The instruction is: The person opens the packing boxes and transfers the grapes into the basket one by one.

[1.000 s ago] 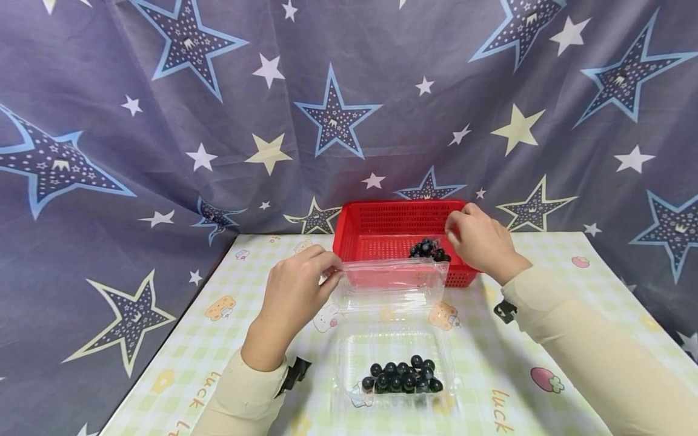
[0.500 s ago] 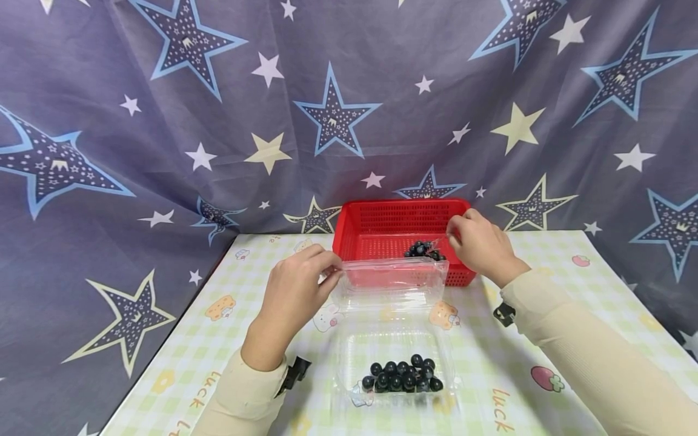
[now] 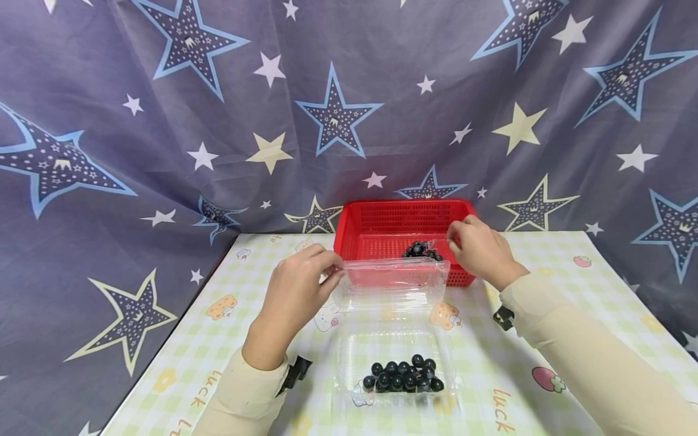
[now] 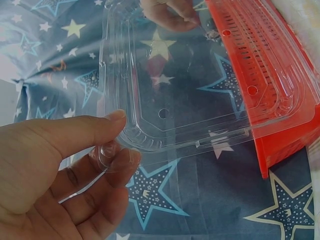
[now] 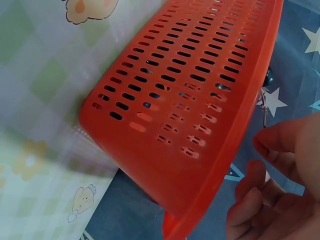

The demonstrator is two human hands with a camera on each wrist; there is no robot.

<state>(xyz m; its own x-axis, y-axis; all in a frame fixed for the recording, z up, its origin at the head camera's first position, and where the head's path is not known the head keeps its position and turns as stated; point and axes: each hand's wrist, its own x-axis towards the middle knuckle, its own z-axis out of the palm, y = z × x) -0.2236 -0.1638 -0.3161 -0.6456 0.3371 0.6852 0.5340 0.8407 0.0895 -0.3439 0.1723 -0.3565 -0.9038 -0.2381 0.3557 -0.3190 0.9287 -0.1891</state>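
Note:
My left hand (image 3: 299, 290) pinches the corner of the raised lid (image 4: 175, 115) of a clear plastic clamshell box. The box's base (image 3: 389, 342) lies open on the table, with a bunch of dark grapes (image 3: 402, 376) along its near side. My right hand (image 3: 481, 247), over the right side of the red basket (image 3: 357, 233), pinches the stem (image 5: 264, 106) of a second grape bunch (image 3: 418, 249). That bunch is inside the basket, partly hidden behind the lid's upper edge.
A checked, patterned cloth covers the table (image 3: 240, 339). Behind it hangs a dark curtain (image 3: 382, 79) printed with stars. The basket stands against the curtain, just behind the raised lid. Each wrist wears a small black camera mount (image 3: 296, 373).
The grape bunch in the basket has shifted left and slightly lower, away from the right rim. The right hand has lowered slightly. The left hand and the lid have stayed put.

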